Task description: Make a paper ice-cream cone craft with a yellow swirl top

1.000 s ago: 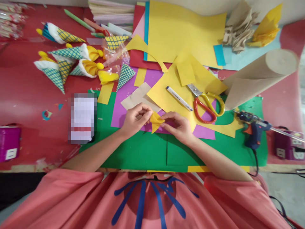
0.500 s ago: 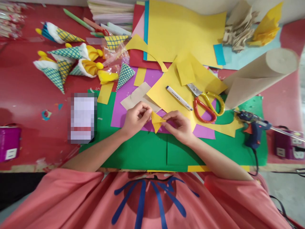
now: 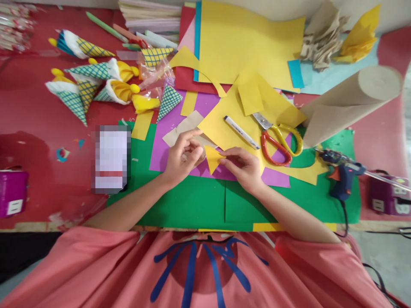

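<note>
Flattened out since a second ago: small yellow paper triangle (image 3: 212,157), then a curled wedge gripped between both hands, now open and flat-faced, with the left hand (image 3: 182,158) loosened off it, fingers now lifted and half spread beside its left edge. Still pinched at the right corner between thumb and forefinger of the right hand (image 3: 244,169). Held low over the purple sheet (image 3: 167,145), just above the near edge where purple meets the green sheet (image 3: 192,205); touching the sheet or not, impossible to tell.

Pointed toward the body: tip down in the picture, broad edge away, long axis running near-to-far across the table, tilted only a little.

Possible trouble, as a judgement: held by one corner alone, so liable to swing, droop or slip free; a tight pinch could crease the thin paper or spoil the point. Loose left fingers close enough to brush the tan scrap (image 3: 186,128) behind them and shift it.

Further out: big yellow sheet (image 3: 224,128) bearing a white marker (image 3: 241,132) and red-and-yellow scissors (image 3: 278,139). Off to the right, a blue glue gun (image 3: 342,173) on the green, nozzle toward the rolled brown paper (image 3: 349,102). Far left, a cluster of finished paper cones (image 3: 86,83) on the red table (image 3: 38,119).
</note>
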Action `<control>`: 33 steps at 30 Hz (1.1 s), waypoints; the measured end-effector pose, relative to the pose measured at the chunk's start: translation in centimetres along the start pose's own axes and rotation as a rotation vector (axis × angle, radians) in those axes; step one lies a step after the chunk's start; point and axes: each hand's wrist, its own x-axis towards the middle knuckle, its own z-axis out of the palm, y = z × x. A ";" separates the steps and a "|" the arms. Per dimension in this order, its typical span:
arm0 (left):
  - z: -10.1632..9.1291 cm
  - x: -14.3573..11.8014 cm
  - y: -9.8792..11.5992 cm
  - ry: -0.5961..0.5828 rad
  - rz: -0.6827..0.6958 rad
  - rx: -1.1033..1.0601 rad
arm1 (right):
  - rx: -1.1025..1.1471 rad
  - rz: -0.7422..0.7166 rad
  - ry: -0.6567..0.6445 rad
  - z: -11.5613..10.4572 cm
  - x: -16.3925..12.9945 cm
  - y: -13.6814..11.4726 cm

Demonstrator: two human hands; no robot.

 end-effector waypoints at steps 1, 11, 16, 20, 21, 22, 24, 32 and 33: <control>-0.1 -0.1 -0.2 -0.010 0.080 0.034 | 0.006 0.005 0.013 0.0 0.0 0.0; -0.2 0.0 -0.4 -0.066 0.386 0.419 | 0.013 0.007 0.050 0.1 -0.1 0.2; -0.1 0.2 -0.4 -0.098 0.370 0.391 | 0.015 -0.066 0.036 -0.1 -0.2 0.3; 0.0 0.1 -0.4 -0.113 0.361 0.429 | -0.031 -0.121 0.009 -0.3 0.0 0.4; 0.0 0.1 -0.4 -0.119 0.356 0.435 | -0.031 -0.119 0.011 -0.3 0.1 0.4; 0.0 0.1 -0.3 -0.124 0.352 0.436 | -0.026 -0.111 0.015 -0.3 0.1 0.4; 0.0 0.1 -0.3 -0.125 0.342 0.428 | -0.008 -0.075 0.017 -0.3 0.1 0.3; -0.1 0.2 0.1 -0.181 0.219 0.349 | 0.198 0.096 -0.010 -0.1 0.2 0.2; -0.1 0.2 0.1 -0.183 0.209 0.353 | 0.199 0.111 0.003 0.0 0.2 0.2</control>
